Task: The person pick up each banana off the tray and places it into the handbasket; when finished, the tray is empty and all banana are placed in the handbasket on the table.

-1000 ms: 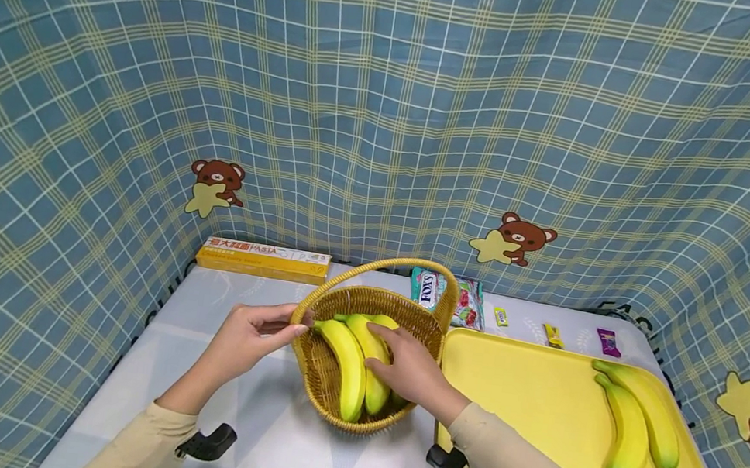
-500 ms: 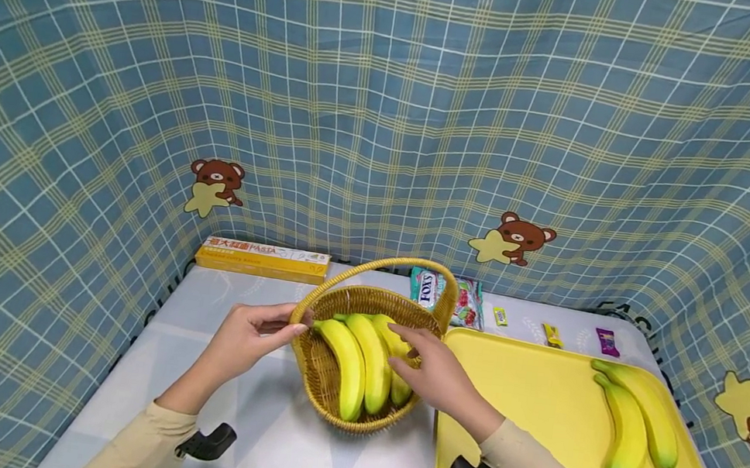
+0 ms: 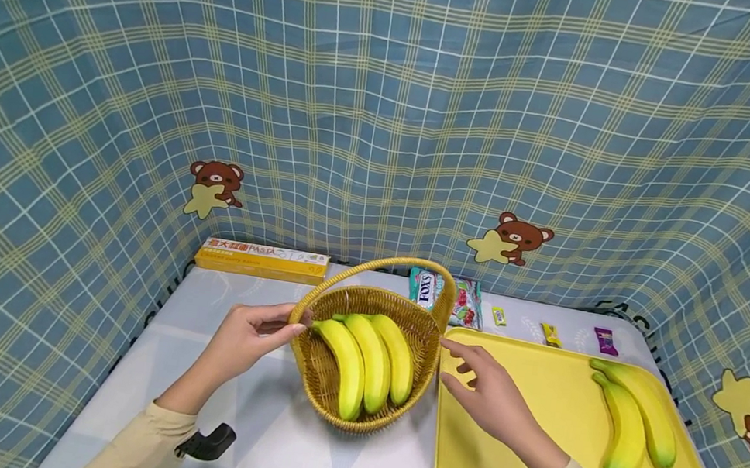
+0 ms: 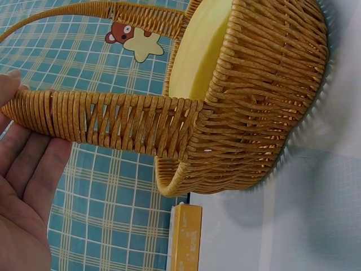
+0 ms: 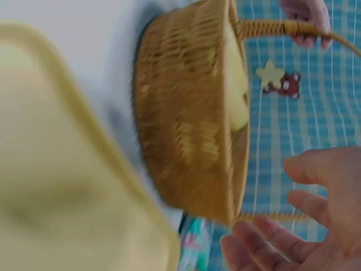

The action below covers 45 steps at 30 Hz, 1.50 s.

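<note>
Wicker basket [image 3: 363, 357]: sits on the bench [image 3: 265, 439] just left of the yellow tray [image 3: 536, 410], touching or almost touching its edge; three bananas [image 3: 369, 362] lie side by side inside it.
Left hand [image 3: 249, 340]: at the basket's left rim, fingers [image 4: 22, 169] lightly pinching the base of the arched handle [image 4: 107, 121], thumb on top, steadying it.
Right hand [image 3: 492, 393]: hovers over the near left corner of the tray, just right of the basket, fingers [image 5: 307, 203] spread and relaxed, holding nothing.
Tray: carries two more bananas [image 3: 635, 426] on its far right side, well apart from the right hand.
Step in hand: the basket looks freshly loaded with one bunch, and the free hand appears to be between picks, facing the tray.
Next move, as a guess: reaching right across the tray for the remaining pair would call for a curled grip round both fruits, while the left hand holds the basket against tipping.
Far edge of bench: a yellow pasta box [image 3: 264, 259], a sweets bag [image 3: 441, 297] and loose wrapped candies [image 3: 552, 334].
</note>
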Each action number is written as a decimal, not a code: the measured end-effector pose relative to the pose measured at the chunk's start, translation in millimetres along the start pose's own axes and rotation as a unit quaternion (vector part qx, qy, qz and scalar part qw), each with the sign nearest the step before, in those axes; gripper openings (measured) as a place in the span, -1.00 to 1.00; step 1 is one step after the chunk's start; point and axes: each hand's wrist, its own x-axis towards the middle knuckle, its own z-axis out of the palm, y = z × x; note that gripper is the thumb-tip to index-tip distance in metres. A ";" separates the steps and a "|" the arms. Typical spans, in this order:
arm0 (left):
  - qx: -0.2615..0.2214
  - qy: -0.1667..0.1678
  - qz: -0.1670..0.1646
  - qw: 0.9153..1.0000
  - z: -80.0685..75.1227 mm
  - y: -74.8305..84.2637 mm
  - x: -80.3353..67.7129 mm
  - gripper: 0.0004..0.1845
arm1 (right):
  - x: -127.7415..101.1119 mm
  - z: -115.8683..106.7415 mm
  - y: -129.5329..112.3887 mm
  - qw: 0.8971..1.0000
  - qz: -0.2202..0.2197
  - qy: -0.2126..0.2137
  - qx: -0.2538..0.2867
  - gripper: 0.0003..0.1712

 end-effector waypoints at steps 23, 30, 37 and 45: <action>-0.008 -0.005 -0.005 1.000 -0.5 -0.3 0.6 -0.68 | -71.0 -92.1 132.0 0.982 0.155 0.040 -0.103 -0.22; -0.007 -0.006 -0.011 1.000 0.1 1.3 0.7 -0.67 | -83.2 -111.7 166.8 0.965 0.211 0.037 -0.151 -0.20; -0.013 -0.006 -0.008 1.000 1.0 1.2 0.2 -0.71 | -94.4 -110.9 190.4 0.953 0.243 0.060 -0.168 -0.27; -0.008 -0.005 -0.005 1.000 -0.3 0.7 0.4 -0.71 | -92.2 -113.6 196.4 0.951 0.266 0.030 -0.158 -0.21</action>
